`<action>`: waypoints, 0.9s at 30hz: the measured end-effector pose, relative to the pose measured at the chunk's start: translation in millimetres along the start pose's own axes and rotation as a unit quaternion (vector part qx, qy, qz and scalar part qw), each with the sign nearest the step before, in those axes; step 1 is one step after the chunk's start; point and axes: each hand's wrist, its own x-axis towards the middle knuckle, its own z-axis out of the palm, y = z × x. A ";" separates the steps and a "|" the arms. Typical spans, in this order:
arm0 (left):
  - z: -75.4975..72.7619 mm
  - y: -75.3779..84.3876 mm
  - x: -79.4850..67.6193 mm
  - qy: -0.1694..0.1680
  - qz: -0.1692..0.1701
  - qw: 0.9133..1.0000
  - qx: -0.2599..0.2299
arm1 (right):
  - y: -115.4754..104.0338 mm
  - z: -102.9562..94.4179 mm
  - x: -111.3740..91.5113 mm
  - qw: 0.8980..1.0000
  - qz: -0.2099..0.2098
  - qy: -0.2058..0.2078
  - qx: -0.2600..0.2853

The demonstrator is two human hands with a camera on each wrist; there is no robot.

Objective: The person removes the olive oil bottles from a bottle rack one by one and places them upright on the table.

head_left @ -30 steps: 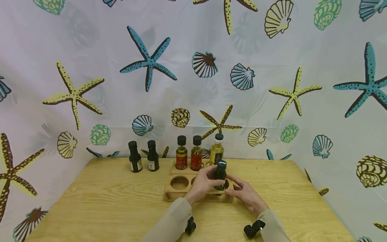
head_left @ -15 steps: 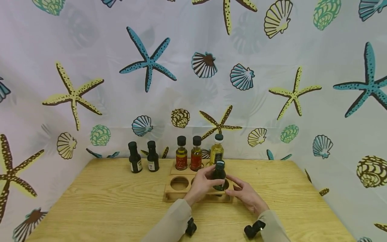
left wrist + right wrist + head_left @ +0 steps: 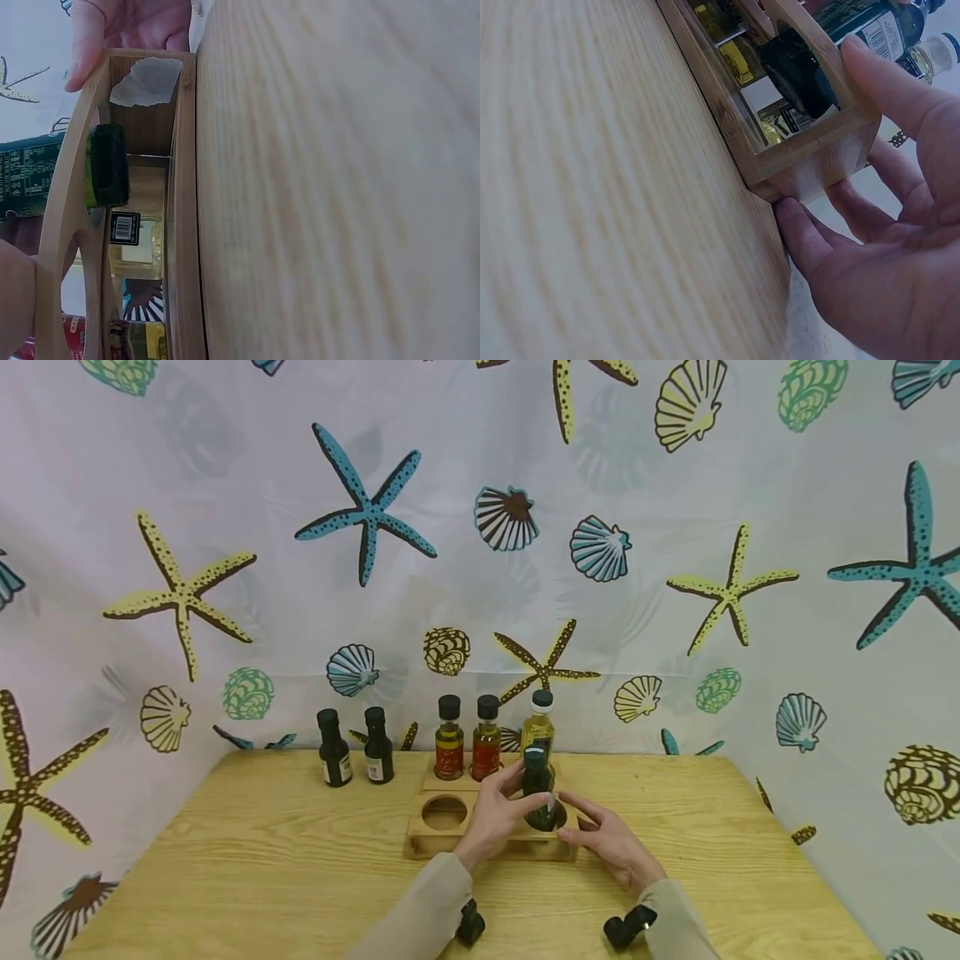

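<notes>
In the head view my left hand (image 3: 495, 810) holds a small dark green bottle (image 3: 536, 781) with a dark cap, its fingers and thumb round the body. The bottle leans left in the front-row right hole of a two-tier wooden bottle rack (image 3: 438, 843). Its dark base (image 3: 109, 165) pokes below the rack's top board in the left wrist view. My right hand (image 3: 611, 843) grips the rack's right end. In the right wrist view the thumb lies on the top board and the fingertips (image 3: 799, 225) touch the end panel's lower corner. My left hand covers the middle front hole.
On the rack's rear tier stand a yellow oil bottle (image 3: 537, 735), a red-labelled bottle (image 3: 487, 747) and another red-labelled bottle (image 3: 449, 752). Two dark bottles, one outer (image 3: 334, 752) and one inner (image 3: 378, 752), stand on the wooden table (image 3: 262, 860) left of the rack. A patterned curtain hangs behind.
The green bottle's top has shifted left and slightly back, so it leans more, with my left hand moving along slightly. My right hand stays on the rack's end.
</notes>
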 end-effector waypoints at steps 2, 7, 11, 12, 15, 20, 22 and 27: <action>0.3 1.1 0.3 0.004 0.005 1.000 0.005 | 0.4 -0.5 -0.2 1.000 0.003 0.000 0.000; 1.1 7.0 1.3 -0.003 0.015 1.000 0.000 | -1.0 -1.7 -1.8 1.000 0.007 0.005 0.001; 0.3 13.0 -0.3 0.006 0.005 1.000 -0.016 | -0.9 -1.8 -1.5 1.000 0.006 -0.001 -0.001; -0.1 14.2 -1.0 0.010 0.003 1.000 -0.013 | -0.5 -1.6 -1.7 1.000 0.005 -0.002 -0.003; -0.7 18.9 0.7 0.020 0.000 1.000 -0.004 | -1.3 -2.8 -1.5 1.000 0.003 -0.006 -0.002; -3.7 25.5 2.1 0.033 0.008 0.999 0.021 | -0.7 -3.1 -1.1 1.000 0.001 -0.012 -0.003; -6.1 27.9 1.7 0.040 0.011 0.999 0.027 | -0.6 -2.9 -1.0 1.000 0.000 -0.012 -0.007; -15.6 35.1 0.5 0.056 0.019 0.998 0.029 | -1.5 -3.1 0.6 1.000 0.001 -0.011 -0.009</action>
